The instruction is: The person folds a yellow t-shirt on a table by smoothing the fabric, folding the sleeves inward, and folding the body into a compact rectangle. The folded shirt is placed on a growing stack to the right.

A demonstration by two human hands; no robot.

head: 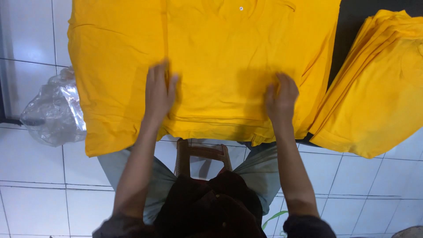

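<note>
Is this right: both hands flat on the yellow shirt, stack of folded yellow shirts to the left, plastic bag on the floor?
Not quite: the stack of folded yellow shirts is to the right, not the left. The head view shows both the left hand and right hand flat on the yellow shirt, with the plastic bag on the floor.

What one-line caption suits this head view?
Both hands, left hand and right hand, press flat on a yellow shirt.

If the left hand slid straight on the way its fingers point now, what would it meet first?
Only more of the yellow garment it lies flat on. The left hand points up the cloth towards the far edge; nothing else shows in that line, though a small white button sits off to the right.
</note>
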